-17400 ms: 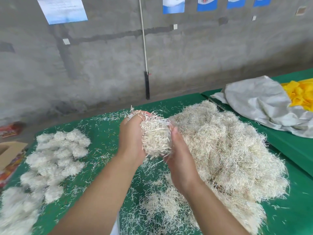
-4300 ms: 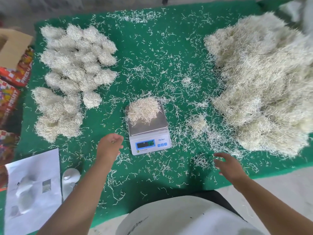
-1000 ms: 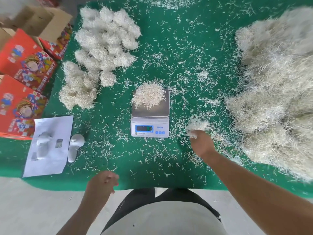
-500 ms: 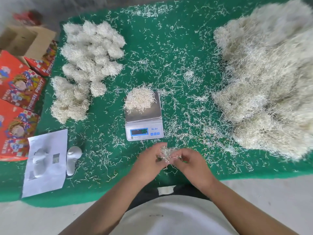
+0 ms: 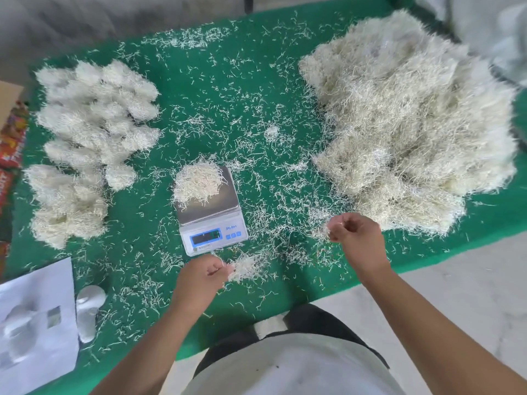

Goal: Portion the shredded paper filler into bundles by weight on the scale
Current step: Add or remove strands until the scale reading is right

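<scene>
Two hands: I see my left hand (image 5: 209, 270) just in front of the scale, fingers curled and pinching a small tuft (image 5: 246, 267) of shreds; my right hand (image 5: 352, 230) hangs above the desk's near right part, fingers curled, pinching only a few strands.
Scale: the scale (image 5: 212, 220) stands mid-desk, display facing me; the digits are too blurred to read.
Portion on pan: one bundle (image 5: 198, 182) sits on the pan's far left part, its strands overhanging that edge.
Bulk filler: the big heap (image 5: 407, 121) lies at the right, well apart from the scale.
Finished bundles: a cluster of bundles (image 5: 91, 138) lies at the left.
Risk 1: I judge that overhanging strands could touch the desk (image 5: 233, 72) and falsify the weight.
Risk 2: a tuft dropped carelessly may shed beside the pan, so the top-up falls short.
Risk 3: a hand brushing the pan would disturb the reading.
Surroundings: loose shreds litter the green cover around the scale; a white sheet (image 5: 35, 326) and a white plastic piece (image 5: 88, 312) lie near left; printed cartons (image 5: 11, 143) sit at the left edge.
Obstruction: nothing stands between my hands and the pan.
</scene>
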`<state>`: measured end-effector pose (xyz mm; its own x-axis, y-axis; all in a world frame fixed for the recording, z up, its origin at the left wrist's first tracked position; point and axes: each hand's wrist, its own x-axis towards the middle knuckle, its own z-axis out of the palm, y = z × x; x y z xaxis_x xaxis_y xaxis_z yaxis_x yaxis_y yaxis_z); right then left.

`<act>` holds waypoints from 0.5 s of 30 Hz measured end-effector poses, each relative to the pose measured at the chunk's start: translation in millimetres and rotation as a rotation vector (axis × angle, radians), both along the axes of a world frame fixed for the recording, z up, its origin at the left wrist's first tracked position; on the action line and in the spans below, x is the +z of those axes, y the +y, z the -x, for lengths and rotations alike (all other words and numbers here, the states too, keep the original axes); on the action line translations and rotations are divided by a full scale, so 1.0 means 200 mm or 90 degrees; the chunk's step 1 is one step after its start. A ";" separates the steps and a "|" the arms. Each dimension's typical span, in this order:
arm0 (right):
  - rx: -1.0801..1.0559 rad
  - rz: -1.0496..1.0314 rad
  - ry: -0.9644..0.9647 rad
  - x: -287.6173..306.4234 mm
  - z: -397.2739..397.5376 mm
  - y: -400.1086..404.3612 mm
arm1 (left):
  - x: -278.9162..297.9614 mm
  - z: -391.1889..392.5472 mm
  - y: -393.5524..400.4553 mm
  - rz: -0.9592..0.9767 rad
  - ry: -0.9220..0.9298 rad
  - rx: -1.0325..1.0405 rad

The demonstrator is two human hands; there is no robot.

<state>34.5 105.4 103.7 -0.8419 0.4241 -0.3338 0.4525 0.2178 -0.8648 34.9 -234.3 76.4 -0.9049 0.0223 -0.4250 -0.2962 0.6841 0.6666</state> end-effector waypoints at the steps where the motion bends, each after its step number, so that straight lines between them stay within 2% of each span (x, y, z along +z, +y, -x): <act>1: -0.029 -0.006 0.003 0.01 0.02 0.03 | -0.01 0.00 -0.06 0.009 -0.013 0.014; 6: -0.110 -0.018 0.031 0.08 0.09 0.11 | -0.05 -0.01 -0.34 0.132 -0.017 0.030; 10: -0.020 -0.015 0.042 0.15 0.14 -0.01 | -0.08 -0.02 -0.49 0.170 -0.018 0.048; 15: 0.141 -0.070 0.053 0.31 0.26 -0.29 | -0.11 -0.02 -0.58 0.137 -0.013 0.119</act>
<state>-18.4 47.4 165.5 -0.9407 0.2565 -0.2221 0.3123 0.3985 -0.8624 38.9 -351.3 54.5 -0.8760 -0.2363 -0.4205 -0.4422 0.7416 0.5045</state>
